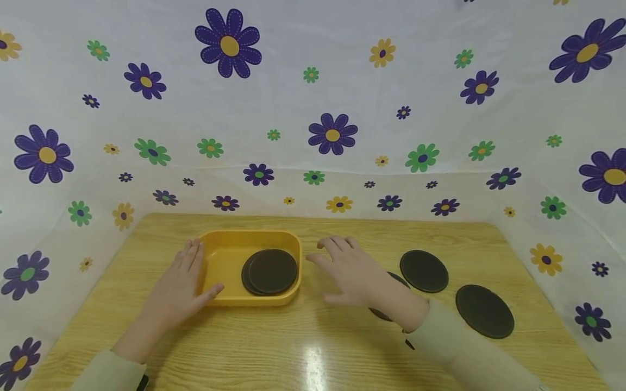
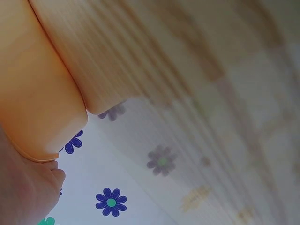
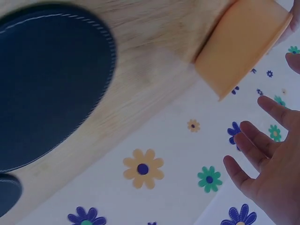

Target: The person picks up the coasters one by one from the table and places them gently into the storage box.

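Note:
My left hand [image 1: 180, 288] rests against the left side of a yellow plastic bin [image 1: 220, 298], fingers straight along its wall and thumb over the front rim. Inside the bin, at its right end, two round black coasters [image 1: 274, 271] overlap. My right hand [image 1: 353, 274] hovers in the air just right of the bin, fingers spread and slightly bent, holding nothing. Under the right wrist lies another black coaster [image 1: 398, 279], partly hidden by the forearm. In the right wrist view, a coaster [image 3: 51, 89] shows a line of pale stitching along its edge.
Farther right on the wooden table [image 1: 274, 347] lie two more black coasters, one toward the back [image 1: 424, 271] and one nearer the right edge [image 1: 484, 311]. A white flower-print cloth [image 1: 288, 103] surrounds the table at the back and both sides.

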`<state>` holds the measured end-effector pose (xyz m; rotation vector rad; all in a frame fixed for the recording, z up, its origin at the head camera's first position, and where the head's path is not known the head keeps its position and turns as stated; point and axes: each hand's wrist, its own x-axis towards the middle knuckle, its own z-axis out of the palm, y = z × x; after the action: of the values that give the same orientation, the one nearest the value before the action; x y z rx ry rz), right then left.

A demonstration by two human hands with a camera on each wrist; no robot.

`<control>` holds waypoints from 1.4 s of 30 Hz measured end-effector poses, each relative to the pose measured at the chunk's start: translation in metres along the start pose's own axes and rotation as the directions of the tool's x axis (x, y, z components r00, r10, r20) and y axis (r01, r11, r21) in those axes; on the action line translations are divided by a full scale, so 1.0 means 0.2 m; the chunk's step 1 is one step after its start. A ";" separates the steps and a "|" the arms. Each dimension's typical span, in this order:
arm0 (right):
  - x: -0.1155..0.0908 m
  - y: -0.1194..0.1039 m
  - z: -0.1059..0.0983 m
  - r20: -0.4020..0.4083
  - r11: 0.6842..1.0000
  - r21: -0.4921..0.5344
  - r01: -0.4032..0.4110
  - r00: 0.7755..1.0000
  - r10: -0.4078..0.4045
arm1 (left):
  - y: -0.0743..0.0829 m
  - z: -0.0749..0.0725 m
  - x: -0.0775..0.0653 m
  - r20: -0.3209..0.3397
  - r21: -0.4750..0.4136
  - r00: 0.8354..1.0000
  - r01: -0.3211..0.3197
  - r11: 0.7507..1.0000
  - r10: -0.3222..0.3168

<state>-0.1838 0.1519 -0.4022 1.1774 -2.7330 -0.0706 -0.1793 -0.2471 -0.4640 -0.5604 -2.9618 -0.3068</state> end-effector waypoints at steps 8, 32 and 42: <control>-0.14 0.09 0.01 -0.032 0.999 0.023 -0.039 0.999 0.039 | 0.00 -0.01 0.00 0.008 0.001 1.000 0.002 1.000 -0.002; -0.45 0.22 0.20 0.040 0.982 0.025 -0.187 0.982 0.186 | -0.01 0.00 0.00 0.010 0.001 1.000 0.001 1.000 -0.001; -0.52 0.23 0.24 0.108 0.967 0.072 -0.246 0.965 0.237 | -0.01 0.00 0.00 0.005 0.005 1.000 0.001 1.000 -0.001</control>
<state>-0.1547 0.2586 -0.4591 0.8709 -2.9708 0.0186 -0.1798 -0.2483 -0.4645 -0.5592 -2.9671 -0.2985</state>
